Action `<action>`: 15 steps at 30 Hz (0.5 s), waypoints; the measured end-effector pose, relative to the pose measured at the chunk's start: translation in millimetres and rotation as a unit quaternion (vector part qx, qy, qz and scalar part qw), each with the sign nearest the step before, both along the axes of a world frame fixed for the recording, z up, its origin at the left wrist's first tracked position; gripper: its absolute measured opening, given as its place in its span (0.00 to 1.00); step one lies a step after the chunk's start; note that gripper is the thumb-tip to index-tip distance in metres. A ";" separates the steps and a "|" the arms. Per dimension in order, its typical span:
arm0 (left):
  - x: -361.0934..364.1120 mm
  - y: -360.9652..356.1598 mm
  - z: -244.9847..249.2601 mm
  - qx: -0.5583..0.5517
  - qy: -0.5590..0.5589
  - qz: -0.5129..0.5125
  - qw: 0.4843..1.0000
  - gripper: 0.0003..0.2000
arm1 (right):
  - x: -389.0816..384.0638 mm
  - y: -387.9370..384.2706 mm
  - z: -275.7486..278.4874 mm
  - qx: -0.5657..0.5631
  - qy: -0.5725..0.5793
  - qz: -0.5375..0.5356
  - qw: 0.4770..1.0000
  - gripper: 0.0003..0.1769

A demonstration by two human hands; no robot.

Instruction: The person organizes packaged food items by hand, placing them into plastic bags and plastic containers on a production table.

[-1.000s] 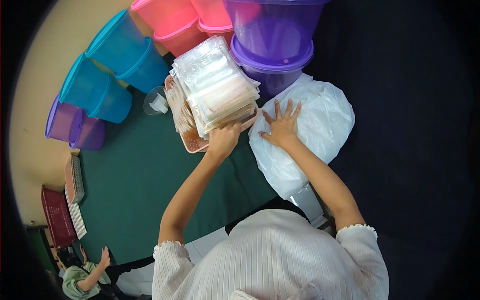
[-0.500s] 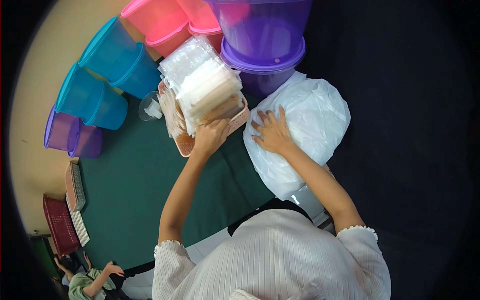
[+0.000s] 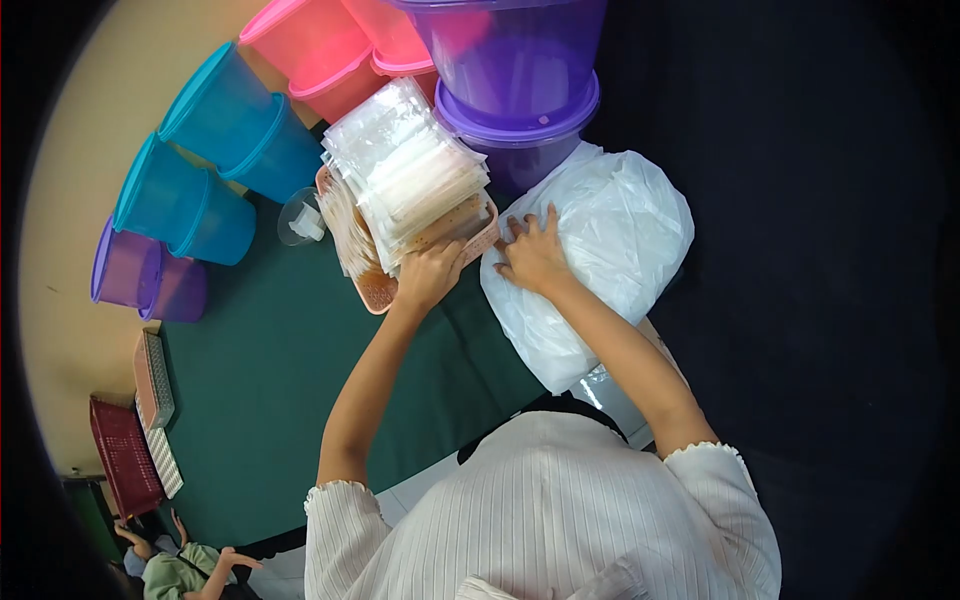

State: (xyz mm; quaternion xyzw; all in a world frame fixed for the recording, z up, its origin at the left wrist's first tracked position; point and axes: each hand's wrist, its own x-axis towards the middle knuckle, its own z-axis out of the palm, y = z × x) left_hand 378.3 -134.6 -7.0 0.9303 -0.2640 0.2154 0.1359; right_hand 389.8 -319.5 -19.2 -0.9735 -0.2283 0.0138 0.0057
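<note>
My left hand (image 3: 430,275) is closed over the near rim of a pink plastic basket (image 3: 378,294), its fingertips partly hidden against the packets. A thick stack of clear and whitish plastic packets (image 3: 415,180) fills the basket and rises above its rim; some have brownish contents. More packets (image 3: 345,225) stand on edge along the basket's left side. My right hand (image 3: 535,252) lies with fingers spread on a large, bulging white plastic bag (image 3: 630,225) at the table's right edge. What the bag contains is hidden.
Behind the basket stand purple tubs (image 3: 510,75), pink tubs (image 3: 325,50) and teal tubs (image 3: 215,120). A small clear lid (image 3: 300,218) with white pieces lies left of the basket. A maroon basket (image 3: 125,455) sits at the table's far left. Another person (image 3: 190,570) is at the lower left.
My right hand has shifted slightly left on the bag, its fingers nearer the basket. My left hand keeps its place at the basket rim. The whole view has shifted a little.
</note>
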 end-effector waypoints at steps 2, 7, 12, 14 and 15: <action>0.7 1.0 0.3 -0.002 0.003 -0.006 1.000 0.06 | 1.6 0.3 1.5 0.006 0.011 -0.003 1.000 0.24; -4.6 -5.8 21.8 0.033 0.112 0.026 0.993 0.08 | 4.2 -6.3 16.7 0.036 0.062 -0.018 0.997 0.21; -10.5 -46.6 100.4 -0.140 0.155 -0.051 0.977 0.11 | 29.4 -54.2 68.4 0.189 -0.021 -0.123 0.974 0.22; 6.1 -67.5 105.6 -0.215 0.130 -0.052 0.966 0.12 | 34.9 -68.4 43.9 0.156 -0.048 -0.128 0.978 0.24; 15.9 -75.7 108.1 -0.289 0.104 -0.048 0.950 0.14 | 36.6 -71.1 38.1 0.124 -0.073 -0.129 0.981 0.25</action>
